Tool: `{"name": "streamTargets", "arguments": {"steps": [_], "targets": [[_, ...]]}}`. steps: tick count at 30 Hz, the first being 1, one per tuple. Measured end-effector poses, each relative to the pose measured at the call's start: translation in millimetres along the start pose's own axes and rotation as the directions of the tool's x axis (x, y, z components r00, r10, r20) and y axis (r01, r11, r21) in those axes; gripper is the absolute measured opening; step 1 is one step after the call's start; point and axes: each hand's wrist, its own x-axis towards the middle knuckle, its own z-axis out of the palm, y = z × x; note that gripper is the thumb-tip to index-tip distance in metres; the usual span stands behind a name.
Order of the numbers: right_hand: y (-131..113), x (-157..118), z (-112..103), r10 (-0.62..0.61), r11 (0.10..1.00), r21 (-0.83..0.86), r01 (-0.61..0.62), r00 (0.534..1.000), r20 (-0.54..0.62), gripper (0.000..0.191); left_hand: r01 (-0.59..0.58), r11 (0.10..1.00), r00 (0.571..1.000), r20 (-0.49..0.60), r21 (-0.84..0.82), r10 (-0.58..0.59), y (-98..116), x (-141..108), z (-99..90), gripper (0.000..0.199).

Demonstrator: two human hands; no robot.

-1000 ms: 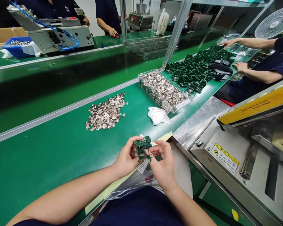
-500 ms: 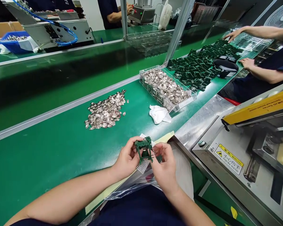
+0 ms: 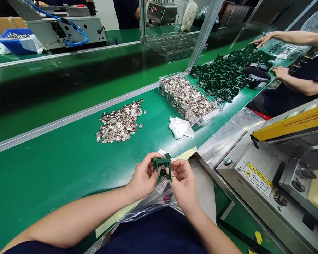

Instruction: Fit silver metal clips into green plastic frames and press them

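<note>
Between my two hands, close to the table's front edge, is a small dark-green frame-like circuit board piece (image 3: pixel 162 162) with an opening in its middle. My left hand (image 3: pixel 143 178) is closed on its left side, thumb at the lower edge. On the right side, my right hand (image 3: pixel 184 181) grips it with thumb and bent fingers. Whether it is one board or a stack, I cannot tell. Beneath it shows a strip with a light grid pattern (image 3: pixel 161 187), partly hidden by the hands and the board piece. Farther off lies a loose pile of small silvery metal parts (image 3: pixel 119 121).
A clear box (image 3: pixel 189 118) full of similar metal parts stands beyond a crumpled white cloth (image 3: pixel 180 127). Many green circuit boards (image 3: pixel 222 76) lie behind it, within a co-worker's reach (image 3: pixel 281 72). At right stands a machine with a warning label (image 3: pixel 257 179).
The board piece is turned slightly between my hands, which stay in nearly the same place. At right, a part of the machine has shifted. The view has moved a little.
</note>
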Motion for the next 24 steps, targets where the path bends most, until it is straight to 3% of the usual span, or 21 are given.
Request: {"name": "streamTargets", "arguments": {"steps": [7, 16, 24], "targets": [[0, -2, 0, 0.095, 0.992, 0.082, -0.096, 0.995, 0.015, 0.028, 0.042, 0.998, 0.999, -0.018, -0.037, -0.043, 7, -5, 2.7, 0.031], [-7, -21, -1, 0.044, 0.979, 0.198, -0.048, 0.999, 0.022, 0.034, 0.021, 1.0, 1.0, -0.006, -0.014, -0.021, 12, -23, 8.5, 0.032], [-5, -38, -17, 0.026, 0.975, 0.221, -0.02, 0.999, -0.021, 0.032, -0.049, 0.998, 0.996, 0.072, 0.038, 0.046, 16, -30, 24.9, 0.03]]}}
